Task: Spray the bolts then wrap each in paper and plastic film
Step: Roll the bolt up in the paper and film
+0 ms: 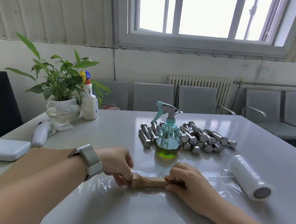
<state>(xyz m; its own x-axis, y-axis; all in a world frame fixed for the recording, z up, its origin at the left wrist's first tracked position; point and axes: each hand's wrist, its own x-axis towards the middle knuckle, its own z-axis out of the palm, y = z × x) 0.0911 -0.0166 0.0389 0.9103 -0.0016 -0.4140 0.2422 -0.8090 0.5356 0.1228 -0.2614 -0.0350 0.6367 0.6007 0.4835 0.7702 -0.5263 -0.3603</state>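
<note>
While pinching the paper-wrapped bolt (150, 182) at each end, left hand (118, 163) and right hand (186, 181) both clamped, on film (209, 178) near centre of table (108, 126). Best rolled tight, ends kept level, film smoothed.

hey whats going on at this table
A person is wrapping bolts. Both hands, left hand and right hand, grip the ends of a paper-wrapped bolt lying on a sheet of plastic film. Behind it stand a spray bottle and a pile of bare bolts; the film roll lies at right.
</note>
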